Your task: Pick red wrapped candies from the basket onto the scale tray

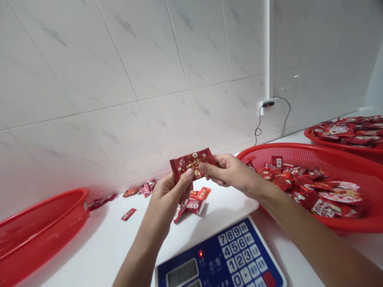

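Note:
Between my two hands is a dark red snack packet (191, 157) with gold characters and small white flowers, raised above the scale. My left hand (172, 189) pinches its lower left part, thumb on the front. At its right end, my right hand (229, 171) grips it with the thumb across the front. Below them, several red packets (196, 205) lie on the white pan of the digital scale (221, 219), partly hidden by my left hand. The scale has a blue keypad panel, a lit red light and a display with blurred digits.
A red basket (299, 149) heaped with packets stands at right, another full red basket (312, 137) behind it. A red basket (60, 199) sits at left. Loose packets (128, 214) lie along the tiled wall (119, 131). A cable (259, 123) hangs from a wall socket.

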`<state>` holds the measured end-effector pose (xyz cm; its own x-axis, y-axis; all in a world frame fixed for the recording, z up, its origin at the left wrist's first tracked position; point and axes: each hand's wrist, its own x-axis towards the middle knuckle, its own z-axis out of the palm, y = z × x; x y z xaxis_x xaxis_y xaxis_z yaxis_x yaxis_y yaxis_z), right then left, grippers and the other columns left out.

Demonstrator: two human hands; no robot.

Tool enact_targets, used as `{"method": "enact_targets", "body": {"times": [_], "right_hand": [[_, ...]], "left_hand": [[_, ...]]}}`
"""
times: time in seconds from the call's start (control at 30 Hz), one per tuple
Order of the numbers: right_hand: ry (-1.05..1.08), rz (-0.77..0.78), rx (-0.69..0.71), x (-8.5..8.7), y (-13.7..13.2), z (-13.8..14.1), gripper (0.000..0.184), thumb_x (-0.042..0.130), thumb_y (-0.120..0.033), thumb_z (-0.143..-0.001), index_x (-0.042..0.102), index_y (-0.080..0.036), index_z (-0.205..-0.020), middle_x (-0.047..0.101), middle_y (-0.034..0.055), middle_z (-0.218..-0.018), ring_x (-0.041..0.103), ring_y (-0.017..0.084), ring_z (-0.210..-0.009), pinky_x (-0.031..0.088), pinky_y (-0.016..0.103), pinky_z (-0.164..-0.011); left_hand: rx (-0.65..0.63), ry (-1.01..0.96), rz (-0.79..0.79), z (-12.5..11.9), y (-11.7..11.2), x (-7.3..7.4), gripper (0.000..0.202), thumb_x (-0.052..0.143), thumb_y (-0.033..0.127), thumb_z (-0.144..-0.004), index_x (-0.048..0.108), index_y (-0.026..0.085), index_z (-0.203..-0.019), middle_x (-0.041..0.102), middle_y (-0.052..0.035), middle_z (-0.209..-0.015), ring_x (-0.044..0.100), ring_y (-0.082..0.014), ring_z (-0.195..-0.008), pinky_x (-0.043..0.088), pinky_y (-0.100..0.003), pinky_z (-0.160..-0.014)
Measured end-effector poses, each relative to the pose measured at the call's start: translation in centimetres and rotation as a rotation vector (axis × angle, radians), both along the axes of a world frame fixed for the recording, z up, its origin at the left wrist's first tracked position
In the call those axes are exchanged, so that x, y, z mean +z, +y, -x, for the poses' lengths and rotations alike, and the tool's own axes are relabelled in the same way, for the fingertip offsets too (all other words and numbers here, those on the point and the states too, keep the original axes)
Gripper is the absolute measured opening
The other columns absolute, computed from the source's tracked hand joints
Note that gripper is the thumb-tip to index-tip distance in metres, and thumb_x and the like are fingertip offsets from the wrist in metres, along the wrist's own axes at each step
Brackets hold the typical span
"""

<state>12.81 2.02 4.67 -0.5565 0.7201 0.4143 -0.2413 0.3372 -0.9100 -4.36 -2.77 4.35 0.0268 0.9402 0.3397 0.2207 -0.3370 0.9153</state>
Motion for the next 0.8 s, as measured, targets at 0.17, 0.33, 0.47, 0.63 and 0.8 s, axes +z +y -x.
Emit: {"method": "enact_targets", "body": {"times": [0.17, 0.33, 0.47, 0.63, 0.8], "right_hand": [[0.025, 0.002, -0.003, -0.23, 0.20, 0.27, 0.042, 0.075, -0.053, -0.073, 0.054, -0.016, -0.072, 0.035, -0.0100, -0.050, 0.024, 0.005, -0.045, 0.017, 0.024, -0.042], [-0.004, -0.016, -0.039, -0.41, 0.26, 0.34, 0.044, 0.070, -0.057, -0.077, 0.052, -0.017, -0.071, 0.037, -0.0094, -0.049, 0.025, 0.005, -0.044, 0.018, 0.023, -0.042], [-0.064, -0.049, -0.050, -0.41, 0.14, 0.14, 0.043, 0.065, -0.057, -0.081, 0.054, -0.016, -0.073, 0.040, -0.0082, -0.050, 0.030, 0.006, -0.045, 0.021, 0.024, -0.044], [-0.168, -0.114, 0.001, -0.20, -0.19, -0.17, 0.043, 0.062, -0.055, -0.085, 0.051, -0.017, -0.068, 0.042, -0.0070, -0.052, 0.034, 0.007, -0.047, 0.024, 0.024, -0.046], [-0.124, -0.121, 0.032, -0.02, -0.46, -0.07, 0.045, 0.062, -0.056, -0.084, 0.047, -0.018, -0.063, 0.040, -0.0073, -0.051, 0.032, 0.007, -0.046, 0.024, 0.025, -0.047]], "left_hand": [[0.032, 0.024, -0.015, 0.04, 0.09, -0.07, 0.050, 0.067, 0.061, -0.077, 0.045, 0.019, -0.061, 0.035, 0.0058, -0.054, 0.025, -0.0085, -0.050, 0.019, -0.025, -0.047], [0.048, 0.022, 0.003, 0.14, 0.09, -0.02, 0.051, 0.068, 0.063, -0.074, 0.049, 0.017, -0.060, 0.038, 0.0052, -0.053, 0.028, -0.0080, -0.050, 0.021, -0.023, -0.047], [0.019, 0.026, 0.049, 0.09, -0.04, 0.09, 0.046, 0.073, 0.058, -0.072, 0.054, 0.017, -0.063, 0.041, 0.0046, -0.056, 0.033, -0.0081, -0.052, 0.025, -0.022, -0.048], [-0.036, -0.043, 0.043, 0.13, -0.20, -0.06, 0.035, 0.076, 0.048, -0.074, 0.061, 0.017, -0.065, 0.046, 0.0034, -0.058, 0.037, -0.0090, -0.054, 0.030, -0.022, -0.050], [-0.097, -0.063, 0.080, 0.08, -0.43, -0.14, 0.031, 0.075, 0.046, -0.074, 0.064, 0.018, -0.070, 0.050, 0.0020, -0.058, 0.038, -0.0103, -0.053, 0.030, -0.023, -0.048]]}}
